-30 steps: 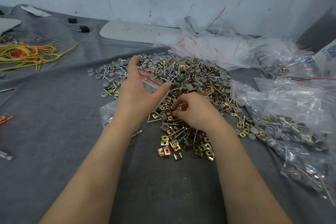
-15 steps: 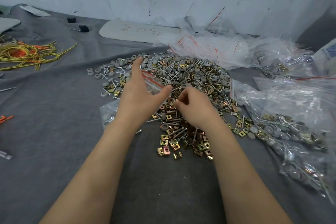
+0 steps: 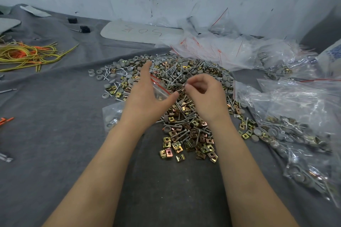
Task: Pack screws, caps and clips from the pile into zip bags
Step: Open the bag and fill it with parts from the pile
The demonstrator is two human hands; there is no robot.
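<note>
Fingertips of the right hand (image 3: 204, 97) are pinched narrow on what looks like a couple of screws (image 3: 181, 89). They're tiny, so I wouldn't swear to the count, and they hover right at the mouth of the zip bag (image 3: 159, 86). Meanwhile the left hand (image 3: 145, 97) does the opposite: thumb and forefinger are spread wide with the bag's red-striped mouth stretched across the gap. I'd guess that's the whole point, since a floppy bag closes itself unless you hold it open. Can't see what the other 3 fingers do behind the plastic. Both hands sit directly over the pile (image 3: 184, 127), so the trip from grabbing to dropping is basically nothing. It's a mix: grey caps (image 3: 130, 81) toward the far left, long screws through the middle, gold clips (image 3: 204, 150) spilling toward the near edge. By the left wrist there's a patch of clear plastic (image 3: 112, 118) with a few caps inside; can't tell if it's the bottom of the same bag or a separate bag. The filled bags (image 3: 287, 134) are heaped on the right and the empty bags (image 3: 221, 51) on the far side, both within easy reach. Judging by the pile, there's lots left to do. The next bit just needs the screws fed in without snagging the zip.
</note>
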